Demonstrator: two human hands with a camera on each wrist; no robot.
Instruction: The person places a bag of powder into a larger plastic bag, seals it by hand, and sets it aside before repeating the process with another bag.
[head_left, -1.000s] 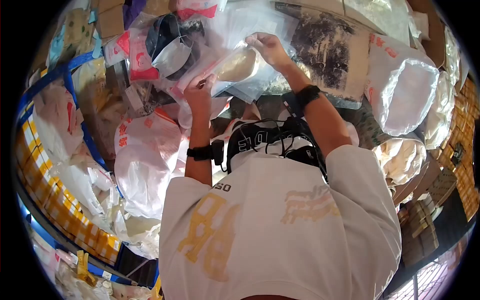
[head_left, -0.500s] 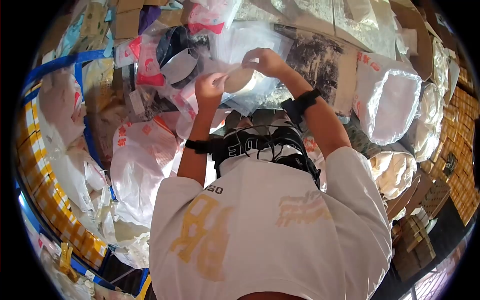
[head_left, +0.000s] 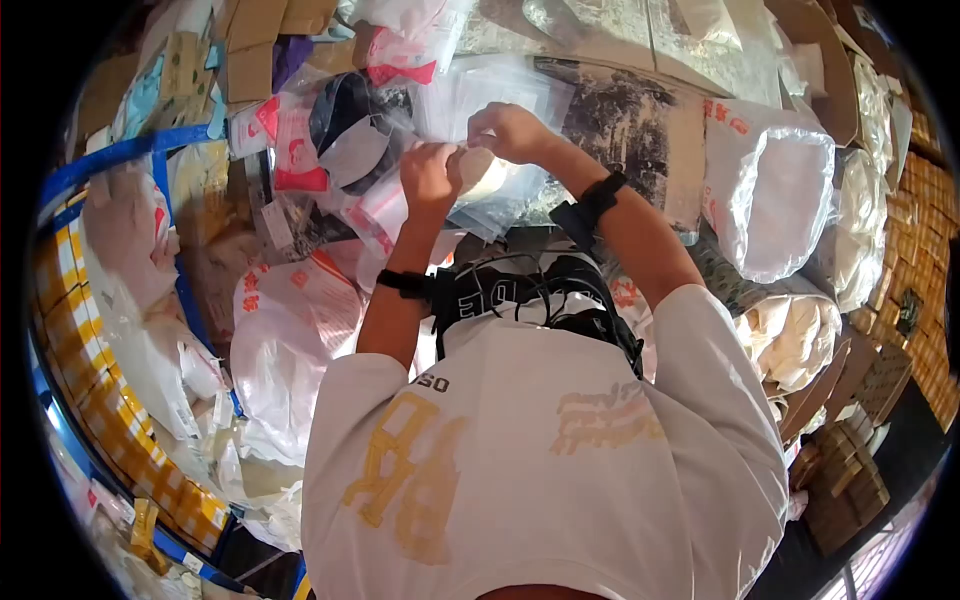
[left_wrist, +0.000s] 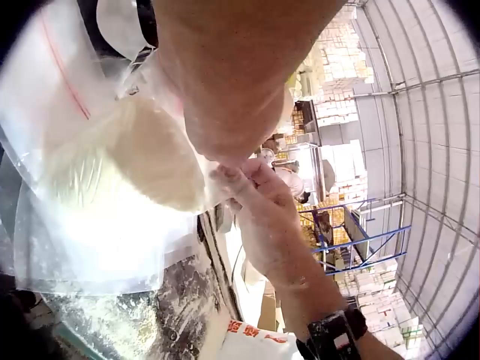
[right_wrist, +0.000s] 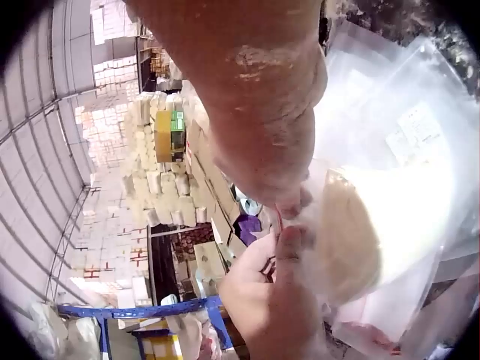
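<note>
Both hands pinch the top edge of a clear plastic bag [left_wrist: 82, 180] holding a pale, cream-coloured content [right_wrist: 349, 232]. In the head view the left hand [head_left: 431, 177] is at the bag's left side and the right hand [head_left: 508, 133] at its upper right, their fingers close together. The left wrist view shows the left hand [left_wrist: 225, 82] near the camera and the right hand [left_wrist: 270, 225] beyond it, thumb against the bag's edge. A thin red line shows between the left hand's fingers [right_wrist: 291, 232] in the right wrist view.
Flat clear bags [head_left: 545, 85] lie beneath the held bag. A powder-dusted dark board [head_left: 620, 130] is to the right, beside a lined white sack [head_left: 780, 200]. A dark container with a white scoop-like piece [head_left: 355, 150] stands left, near a blue rail [head_left: 140, 140].
The hands have come closer together along the bag's top edge. The left hand has moved right; the right hand has moved slightly down from its first position.
</note>
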